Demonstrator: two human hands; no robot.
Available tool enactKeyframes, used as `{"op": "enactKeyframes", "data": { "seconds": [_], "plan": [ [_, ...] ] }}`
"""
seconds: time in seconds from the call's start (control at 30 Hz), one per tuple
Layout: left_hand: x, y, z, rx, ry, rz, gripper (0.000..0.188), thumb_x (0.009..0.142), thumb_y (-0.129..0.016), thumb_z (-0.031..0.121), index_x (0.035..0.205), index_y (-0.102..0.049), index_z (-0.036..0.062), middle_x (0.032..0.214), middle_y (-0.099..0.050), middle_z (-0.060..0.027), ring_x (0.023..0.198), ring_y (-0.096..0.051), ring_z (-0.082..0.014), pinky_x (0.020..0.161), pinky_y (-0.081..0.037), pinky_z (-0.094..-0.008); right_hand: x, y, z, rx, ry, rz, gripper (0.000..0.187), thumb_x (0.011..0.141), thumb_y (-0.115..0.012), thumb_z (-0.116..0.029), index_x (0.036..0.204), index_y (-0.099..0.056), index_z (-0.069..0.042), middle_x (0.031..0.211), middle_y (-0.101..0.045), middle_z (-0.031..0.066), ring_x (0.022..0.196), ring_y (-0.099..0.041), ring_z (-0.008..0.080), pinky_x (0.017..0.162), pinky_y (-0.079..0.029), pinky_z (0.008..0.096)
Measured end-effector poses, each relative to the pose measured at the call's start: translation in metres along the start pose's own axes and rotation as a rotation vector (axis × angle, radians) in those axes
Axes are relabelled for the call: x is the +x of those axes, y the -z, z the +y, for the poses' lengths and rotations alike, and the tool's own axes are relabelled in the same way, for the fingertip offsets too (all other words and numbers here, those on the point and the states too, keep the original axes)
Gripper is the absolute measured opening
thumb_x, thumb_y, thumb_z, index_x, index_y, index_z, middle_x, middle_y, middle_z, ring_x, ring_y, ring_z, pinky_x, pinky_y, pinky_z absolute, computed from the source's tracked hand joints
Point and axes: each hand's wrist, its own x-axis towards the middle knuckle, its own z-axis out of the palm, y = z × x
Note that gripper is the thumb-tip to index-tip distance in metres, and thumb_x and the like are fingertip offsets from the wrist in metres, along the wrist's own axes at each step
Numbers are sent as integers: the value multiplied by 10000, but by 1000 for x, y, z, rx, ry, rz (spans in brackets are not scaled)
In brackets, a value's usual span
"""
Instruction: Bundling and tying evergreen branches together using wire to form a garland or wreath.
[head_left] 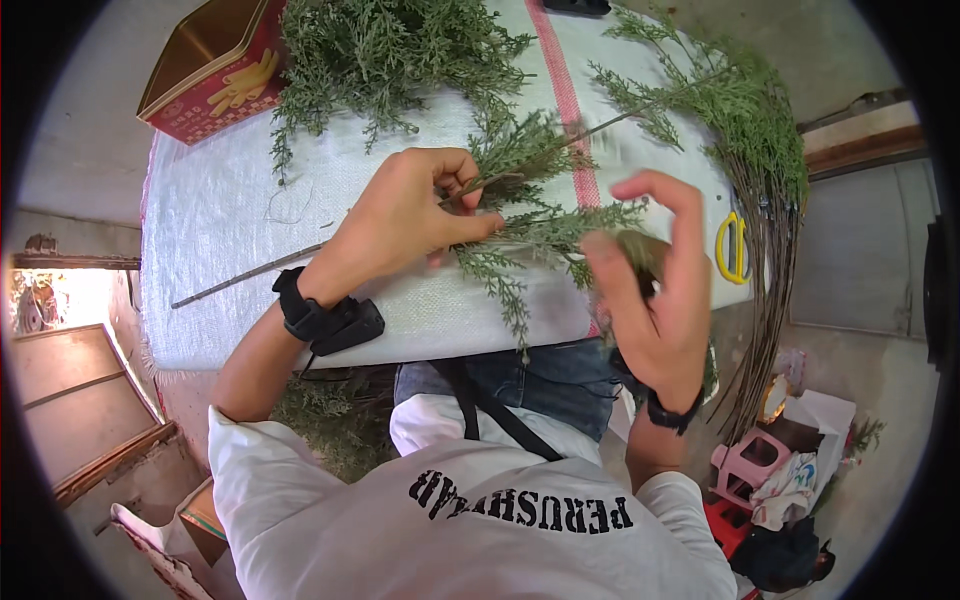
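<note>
My left hand (395, 215) pinches a thin brown stem with feathery green sprigs (520, 165), above a table covered in white woven cloth (235, 210). The bare end of a stem (250, 273) sticks out to the left beneath that wrist. More grey-green leaves (560, 235) spread from under the left fingertips toward my right hand (660, 290). That right hand is raised beside the leaf tips, its thumb and index finger apart, slightly blurred, with no object visible between them. A heap of cut green sprigs (400, 50) lies beyond the left hand.
A red and gold tin box (215, 95) stands at the far left. Long-stemmed greenery (765, 140) hangs over the table's right edge, near yellow-handled scissors (733, 250). Pink and red plastic stools (750, 460) stand at lower right. More greenery (340, 415) lies below the table's front edge.
</note>
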Motion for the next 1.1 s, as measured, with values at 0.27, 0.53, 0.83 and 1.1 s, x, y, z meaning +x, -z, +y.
{"op": "enactKeyframes", "data": {
  "seconds": [0.27,0.53,0.83,1.1],
  "plan": [
    [-5,-5,-3,-31,-24,-53,331,831,-751,88,748,-433,52,671,-492,41,525,-483,-5,419,-412,-212,29,-4,27,-175,288,-220,312,960,-596,-151,1222,-496,-16,754,-605,-2,556,-460,50,500,-351,211],
    [4,0,-16,-26,-74,-93,246,800,-737,86,747,-510,9,680,-513,18,570,-493,-28,477,-388,-231,18,6,17,609,-118,-88,513,892,-667,-89,1338,-420,-32,838,-582,21,634,-594,110,530,-455,225],
    [1,-3,-5,-200,54,-154,215,816,-735,133,742,-560,31,612,-477,50,535,-433,-24,478,-358,-216,19,-21,22,960,38,15,677,777,-715,120,1336,-353,-3,1042,-595,127,803,-705,233,675,-593,296],
    [4,-2,-6,-319,105,-119,240,935,-626,262,840,-633,42,597,-492,62,523,-450,-13,451,-368,-194,25,-48,53,667,52,182,413,842,-683,76,1172,-458,-26,1137,-621,196,951,-665,208,893,-527,321]
  ]
}}
